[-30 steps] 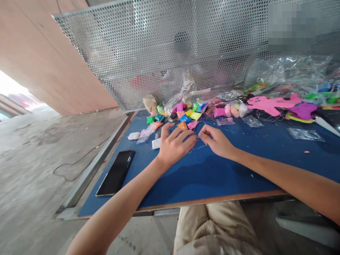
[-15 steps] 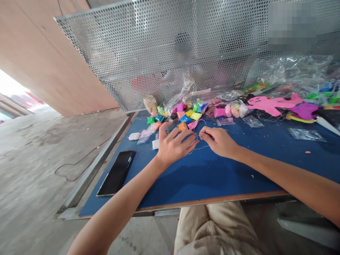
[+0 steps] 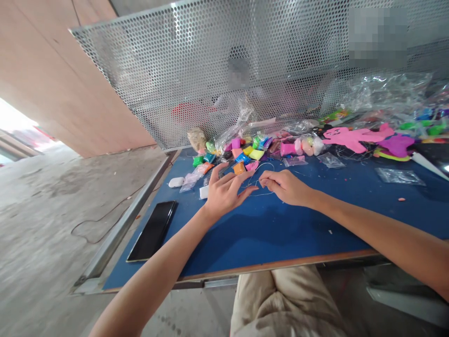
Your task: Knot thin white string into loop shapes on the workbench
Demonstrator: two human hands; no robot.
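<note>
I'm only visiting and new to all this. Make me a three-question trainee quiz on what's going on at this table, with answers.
1. What colour is the table top? A: red. B: blue. C: white.
2. True or false: the flat pink figure lies to the right of the black phone.
3. Near the thin pale strand, which has its fingers spread wider: the left grip or the right grip?

Key: 1: B. 2: True. 3: The left grip.
</note>
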